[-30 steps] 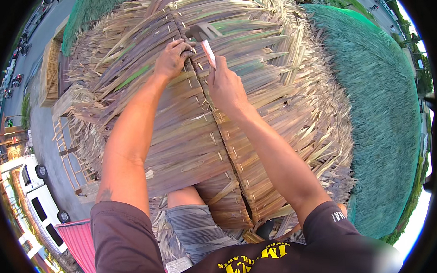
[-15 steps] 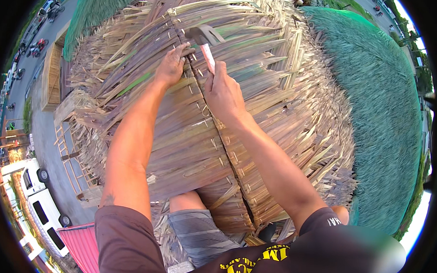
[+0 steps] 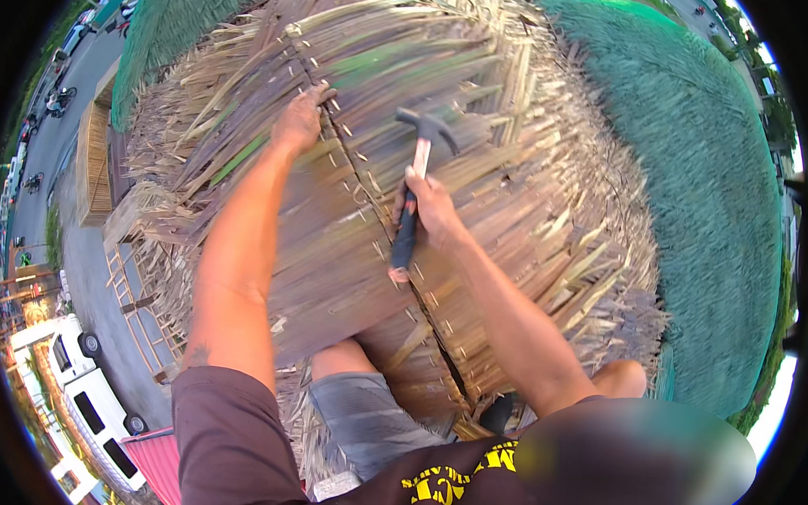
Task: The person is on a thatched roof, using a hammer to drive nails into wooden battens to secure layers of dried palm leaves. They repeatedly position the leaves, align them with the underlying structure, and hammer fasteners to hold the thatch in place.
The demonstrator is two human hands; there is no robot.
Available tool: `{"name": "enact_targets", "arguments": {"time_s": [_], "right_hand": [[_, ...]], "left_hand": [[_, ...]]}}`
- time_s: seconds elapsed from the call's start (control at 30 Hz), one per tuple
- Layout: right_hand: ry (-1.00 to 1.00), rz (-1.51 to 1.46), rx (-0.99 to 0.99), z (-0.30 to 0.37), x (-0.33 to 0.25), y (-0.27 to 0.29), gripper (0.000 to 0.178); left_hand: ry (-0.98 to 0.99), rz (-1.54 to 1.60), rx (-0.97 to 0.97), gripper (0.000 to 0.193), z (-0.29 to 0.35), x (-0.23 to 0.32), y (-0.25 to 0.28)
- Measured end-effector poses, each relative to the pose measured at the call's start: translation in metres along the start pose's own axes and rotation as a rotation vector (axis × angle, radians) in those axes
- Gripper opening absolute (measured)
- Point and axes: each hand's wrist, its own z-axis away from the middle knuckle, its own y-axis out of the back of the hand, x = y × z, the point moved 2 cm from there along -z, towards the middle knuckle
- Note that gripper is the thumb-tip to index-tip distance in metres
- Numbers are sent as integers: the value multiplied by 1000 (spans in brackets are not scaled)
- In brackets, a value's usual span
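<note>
A claw hammer [image 3: 404, 239] is in my right hand [image 3: 434, 205], gripped midway along its handle, over the thatch right of the seam. The hammer has a dark head with a curved claw, a pale upper handle and a black lower grip. My left hand [image 3: 300, 122] lies at the upper part of the seam, fingers bent together against its edge. Whatever they pinch there is too small to make out. The roof panel of dried palm leaves [image 3: 333, 241] spreads beneath both hands. A dark seam [image 3: 358, 172] with small pale stitches runs diagonally down it.
My bent leg in grey shorts [image 3: 362, 420] rests on the thatch below. Green thatched roofs [image 3: 691, 200] stand at the right and upper left. Beyond the left roof edge are a bamboo ladder [image 3: 135, 310], a white vehicle [image 3: 96, 411] and a road [image 3: 56, 142] with motorcycles.
My right hand has drawn the hammer down and right, away from the left hand, and its whole handle now shows. The left hand has shifted slightly left and down.
</note>
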Motion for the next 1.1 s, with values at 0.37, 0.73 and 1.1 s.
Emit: {"name": "enact_targets", "arguments": {"time_s": [0.37, 0.73, 1.1], "right_hand": [[100, -633, -116, -9, 33, 35, 29], [141, -603, -92, -10, 33, 32, 36], [335, -284, 25, -3, 39, 18, 26]], "left_hand": [[55, 209, 315, 19, 155, 179, -69], [161, 400, 447, 17, 146, 157, -63], [-63, 236, 522, 15, 132, 115, -5]]}}
